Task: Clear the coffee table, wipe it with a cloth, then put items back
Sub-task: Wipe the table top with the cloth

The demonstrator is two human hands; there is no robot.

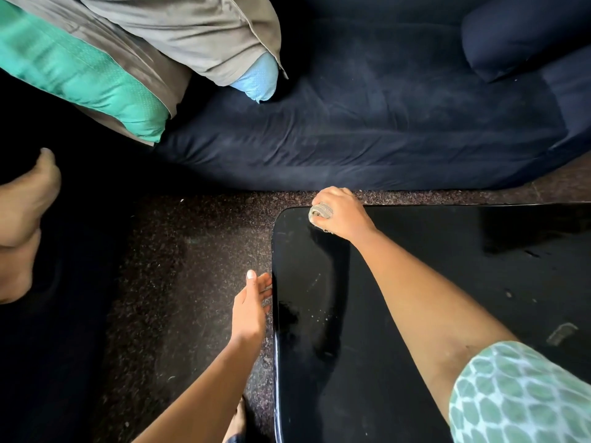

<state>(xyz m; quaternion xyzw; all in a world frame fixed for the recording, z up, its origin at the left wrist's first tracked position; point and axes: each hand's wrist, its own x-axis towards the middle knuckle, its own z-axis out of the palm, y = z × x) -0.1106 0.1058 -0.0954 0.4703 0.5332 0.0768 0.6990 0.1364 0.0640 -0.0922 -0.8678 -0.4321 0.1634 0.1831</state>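
In the head view, the table (335,378) filled the lower right of the frame, black and glossy, with its rounded far-left corner near the centre. Its far edge ran level toward the right border, and only a narrow strip of floor (192,251) parted it from the sofa (383,123) above. Left of the table's long edge the speckled floor lay wide.

One cloth (320,212) sat bunched on the tabletop at that far-left corner. The right hand (340,215) curled over it and gripped it, the arm reaching across the table from a patterned sleeve (524,398) at the lower right. The left hand (251,305) hung just off the table's left edge, fingers straight and close together, holding nothing. Whether its fingertips touched the edge could not be told.

Pale specks dotted the tabletop near the left edge.

Two pillows lay on the sofa at the upper left, one green (80,71) and one blue (259,79), under a grey cover (192,33). One dark bolster (518,33) sat at the upper right. A bare foot (25,212) showed at the left border.
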